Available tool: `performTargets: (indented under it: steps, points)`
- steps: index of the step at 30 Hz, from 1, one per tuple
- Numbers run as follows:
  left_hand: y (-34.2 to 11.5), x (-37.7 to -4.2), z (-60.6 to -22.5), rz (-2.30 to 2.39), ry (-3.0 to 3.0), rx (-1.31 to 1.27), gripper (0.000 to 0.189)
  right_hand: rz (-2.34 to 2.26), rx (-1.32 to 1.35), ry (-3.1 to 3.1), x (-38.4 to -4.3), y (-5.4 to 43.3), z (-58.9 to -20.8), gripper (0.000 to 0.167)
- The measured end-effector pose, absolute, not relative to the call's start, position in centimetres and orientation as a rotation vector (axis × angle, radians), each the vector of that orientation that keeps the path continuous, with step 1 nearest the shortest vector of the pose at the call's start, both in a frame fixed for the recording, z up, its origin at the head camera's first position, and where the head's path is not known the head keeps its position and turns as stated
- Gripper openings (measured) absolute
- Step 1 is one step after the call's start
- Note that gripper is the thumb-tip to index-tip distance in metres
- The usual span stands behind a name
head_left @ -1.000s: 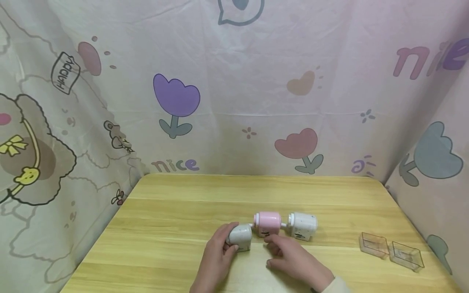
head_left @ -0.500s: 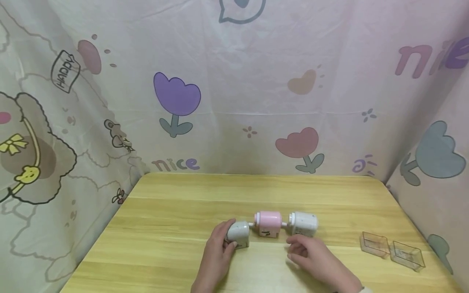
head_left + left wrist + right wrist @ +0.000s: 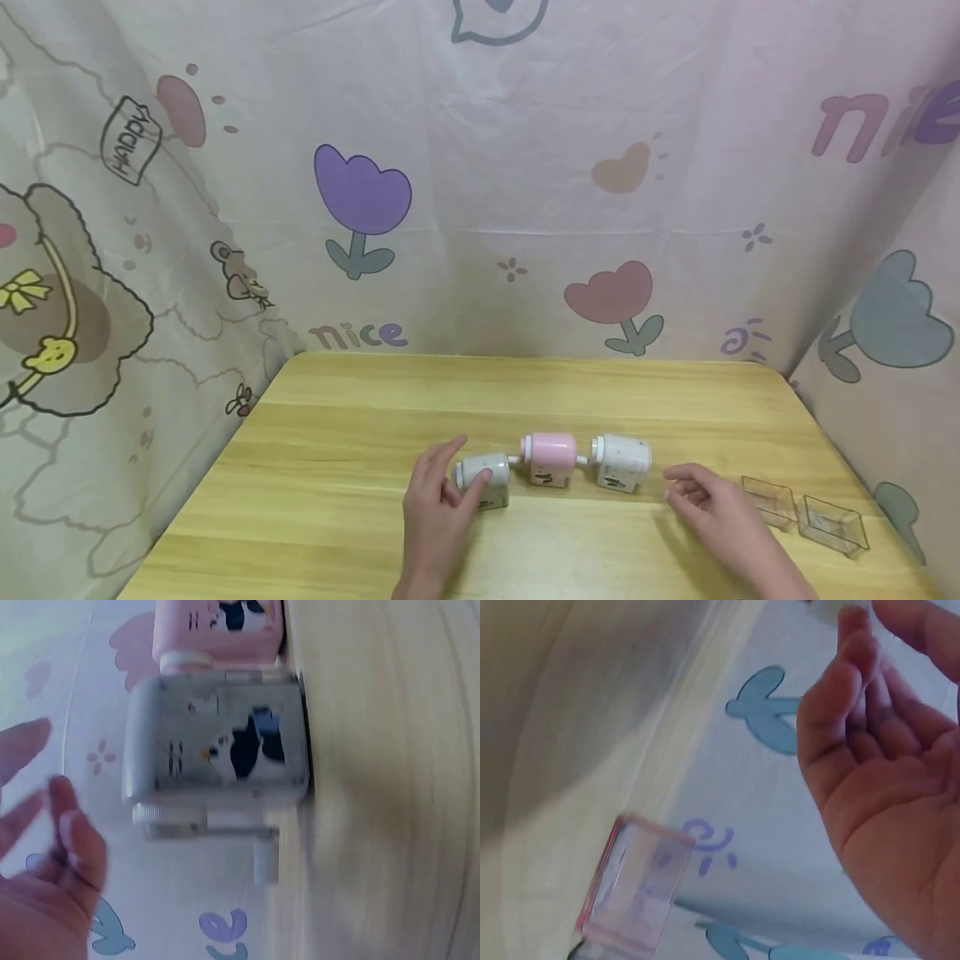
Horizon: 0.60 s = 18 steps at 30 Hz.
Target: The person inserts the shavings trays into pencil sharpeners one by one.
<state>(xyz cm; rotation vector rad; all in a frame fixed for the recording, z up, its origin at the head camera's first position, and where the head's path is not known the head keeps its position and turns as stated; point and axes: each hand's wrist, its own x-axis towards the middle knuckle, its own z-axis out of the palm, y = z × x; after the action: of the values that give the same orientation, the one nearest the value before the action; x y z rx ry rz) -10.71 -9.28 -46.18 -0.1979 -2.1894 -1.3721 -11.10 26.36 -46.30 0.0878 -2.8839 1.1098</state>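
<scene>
Pink-tinted box (image 3: 636,885) lies just beyond the right hand (image 3: 716,512), to its right

Nearest the person are both hands. The left hand (image 3: 437,508) is spread and grips nothing, thumb apart from the fingers; the left wrist view shows a gap between its fingertips and the grey sharpener (image 3: 217,742). The right hand is loosely bent, thumb near the fingers, holding nothing.

Of the two, the right hand is clearly nearer the pink-tinted box, which sits on the surface (image 3: 375,442). The box's long axis runs left to right, its right end angled slightly toward the person and pointing at the clear box (image 3: 834,529) just beside it.

A little farther back stands the grey sharpener, upright, right of the left hand's palm. Its crank (image 3: 217,831) faces left, so the crank axis runs left to right.

Next in the row come the pink sharpener (image 3: 551,458) and the white sharpener (image 3: 624,460), their crank ends also facing left. Whether neighbours touch, I cannot tell.

Farthest back hangs the printed cloth (image 3: 480,167).
</scene>
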Motion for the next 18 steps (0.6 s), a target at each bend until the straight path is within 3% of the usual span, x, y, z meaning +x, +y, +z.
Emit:
performTargets:
  steps: [8, 13, 18]
  points:
    - [-7.9, -10.3, -46.8, -1.459, -2.098, -0.703, 0.026, 0.905, -0.019, -2.841, -11.3, 28.8, -46.8, 0.049]
    - [-7.2, -9.8, -47.2, -1.511, -2.328, -0.780, 0.016, 0.815, -0.067, -2.778, -11.2, 29.9, -47.8, 0.060]
    - [-6.7, -9.7, -47.3, -1.549, -2.518, -0.774, 0.017, 0.826, -0.219, -2.869, -11.1, 30.7, -48.1, 0.081]
